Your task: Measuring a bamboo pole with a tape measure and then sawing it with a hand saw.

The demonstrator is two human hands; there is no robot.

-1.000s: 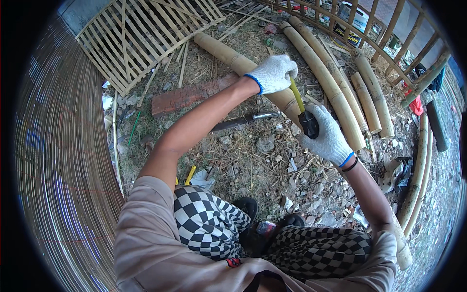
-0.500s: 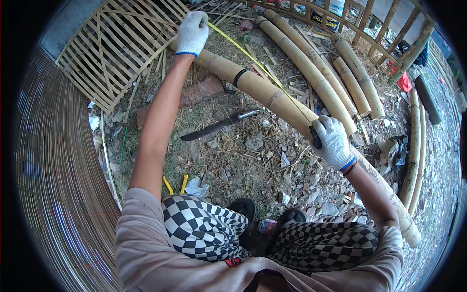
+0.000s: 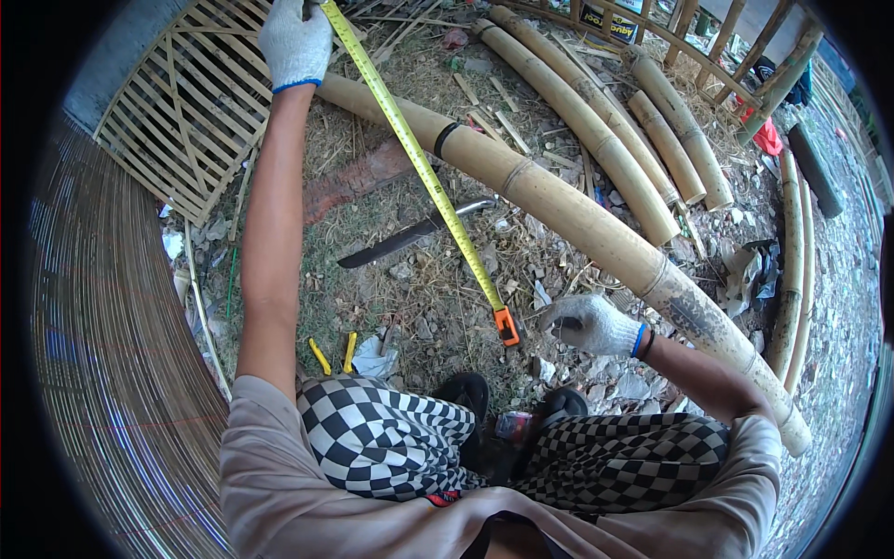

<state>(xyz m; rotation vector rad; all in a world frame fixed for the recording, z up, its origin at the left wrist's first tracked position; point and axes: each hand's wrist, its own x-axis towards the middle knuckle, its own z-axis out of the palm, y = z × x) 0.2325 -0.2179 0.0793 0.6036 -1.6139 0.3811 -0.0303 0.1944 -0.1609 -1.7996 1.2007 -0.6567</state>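
My left hand (image 3: 296, 45), in a white knitted glove, is closed on the end of a tape measure (image 3: 421, 164). Its yellow blade runs out straight towards me to the orange case (image 3: 506, 326), which is out of my grip. Just right of the case is my gloved right hand (image 3: 596, 324), fingers curled, with a small dark thing showing among them that I cannot make out. A long bamboo pole (image 3: 577, 218) with a black band (image 3: 445, 140) slants from beyond my left hand down past my right forearm.
A machete (image 3: 396, 240) lies on the littered ground, near a reddish slab (image 3: 358, 177). Yellow tool handles (image 3: 349, 352) show by my left knee. Several bamboo lengths (image 3: 596, 140) lie at far right; a slatted bamboo panel (image 3: 186, 112) leans at far left.
My right hand has let go of the tape measure's case and come off the pole towards me. My left hand has moved left, and the tape now swings down across the ground's middle.
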